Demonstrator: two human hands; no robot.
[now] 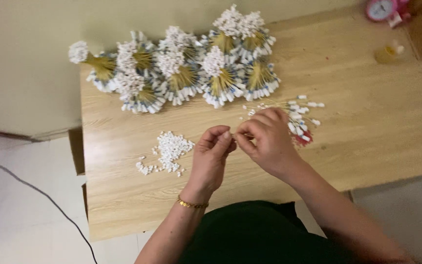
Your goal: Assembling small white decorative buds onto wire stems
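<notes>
— Above the middle of the pale wooden tabletop (367, 146), what was being held?

— Something very small was pinched between the fingertips of the left hand (210, 159) and the right hand (265, 142), which were brought together tip to tip; the piece itself was too small to be made out. Both hands were closed narrowly, and a thin gold bracelet (191, 204) was worn on the left wrist.

— How could such a pinch be done well?

— By judgement, a light, steady grip would be wanted, with the fingertips kept close over the table so that a dropped piece is not lost.

— And what was set around them?

— A loose heap of tiny white beads (170, 148) was left just beside the left hand. A scatter of thin yellow sticks with white tips (299, 113) was lying partly under the right hand — a red scrap was glimpsed there too. Fan-shaped bundles of finished white-tipped sticks (186, 68) were laid along the far edge, and a pink round clock (381, 9) was stood in the corner. Nothing was seen between the hands and the heap.
</notes>
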